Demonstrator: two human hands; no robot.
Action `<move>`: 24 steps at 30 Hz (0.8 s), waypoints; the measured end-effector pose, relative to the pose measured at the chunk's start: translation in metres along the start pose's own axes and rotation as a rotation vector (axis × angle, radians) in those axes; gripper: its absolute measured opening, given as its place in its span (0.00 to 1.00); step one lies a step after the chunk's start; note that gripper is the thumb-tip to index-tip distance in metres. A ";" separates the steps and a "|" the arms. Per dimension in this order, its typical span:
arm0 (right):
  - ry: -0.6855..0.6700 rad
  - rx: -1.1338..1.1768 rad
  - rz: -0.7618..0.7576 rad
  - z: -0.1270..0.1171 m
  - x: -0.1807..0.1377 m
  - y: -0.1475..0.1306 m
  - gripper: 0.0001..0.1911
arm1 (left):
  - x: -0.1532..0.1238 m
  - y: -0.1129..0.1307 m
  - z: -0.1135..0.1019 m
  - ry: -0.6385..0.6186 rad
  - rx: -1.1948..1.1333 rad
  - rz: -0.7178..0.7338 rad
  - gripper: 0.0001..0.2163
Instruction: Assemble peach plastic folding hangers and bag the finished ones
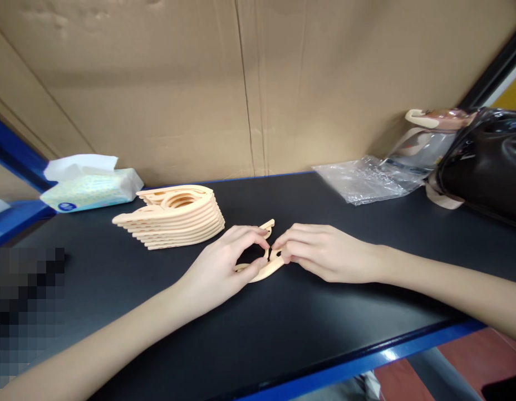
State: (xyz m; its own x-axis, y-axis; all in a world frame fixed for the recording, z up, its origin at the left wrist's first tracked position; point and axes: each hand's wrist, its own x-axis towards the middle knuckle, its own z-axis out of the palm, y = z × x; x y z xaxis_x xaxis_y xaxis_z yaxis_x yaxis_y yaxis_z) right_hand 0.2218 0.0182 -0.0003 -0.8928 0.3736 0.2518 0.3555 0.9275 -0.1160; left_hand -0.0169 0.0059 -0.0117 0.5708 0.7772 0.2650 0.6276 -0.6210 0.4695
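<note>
A peach plastic folding hanger [264,266] lies on the black tabletop [283,328] in the middle of the view. My left hand [222,267] pinches its left part, with thumb and fingers closed around it. From the right, my right hand [320,253] grips the other part, fingertips meeting the left hand's. Most of the hanger is hidden under both hands; its hook end [268,225] sticks out behind. A stack of several folded hangers of the same kind [174,216] rests to the left, apart from my hands.
A tissue pack [88,186] lies at the back left. At the back right are a clear plastic bag [366,178], a clear bottle with a peach lid [428,139] and a dark bag [487,161]. A cardboard wall [241,83] closes the back. The blue table edge [366,362] runs near me.
</note>
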 end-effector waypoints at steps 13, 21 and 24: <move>0.017 0.055 0.027 0.000 0.000 0.000 0.09 | 0.001 0.003 -0.002 -0.011 -0.074 0.009 0.08; 0.070 -0.029 0.037 0.003 0.002 0.003 0.09 | 0.000 0.000 -0.003 -0.025 -0.114 0.045 0.16; 0.109 -0.082 0.096 0.003 0.001 0.003 0.06 | 0.001 -0.001 -0.003 0.018 -0.131 0.067 0.16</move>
State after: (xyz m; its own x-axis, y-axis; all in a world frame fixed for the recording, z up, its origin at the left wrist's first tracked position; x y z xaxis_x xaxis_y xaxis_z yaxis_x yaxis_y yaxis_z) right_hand 0.2211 0.0214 -0.0031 -0.8199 0.4557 0.3465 0.4630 0.8838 -0.0668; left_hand -0.0186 0.0080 -0.0091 0.5986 0.7370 0.3138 0.5131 -0.6537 0.5563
